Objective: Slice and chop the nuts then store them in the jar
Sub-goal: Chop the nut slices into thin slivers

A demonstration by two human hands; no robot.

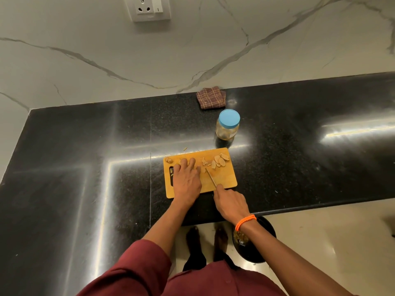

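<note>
Slicing nuts (218, 161) on the board (224, 178), with the jar (227, 124) waiting beyond it.

Pinning down what looked like a nut under its fingertips, the left hand (186, 180) lay fingers-forward on the board, seemingly to stop the piece rolling under the blade; whether those fingers were curled round it or only pressing, I could not tell. The right hand (230, 202) was clenched round the knife (211, 178) handle just off the board's near edge, blade angled forward and left so its tip met the board right beside the left fingers. Cut slices, pale tan and flat, lay beyond the knife tip toward the far right corner; one lumpy, seemingly whole nut (168, 160) sat beyond the left hand's outer fingers. The jar stood well past the knife, its blue lid on, probably kept clear until chopping was finished.
</note>
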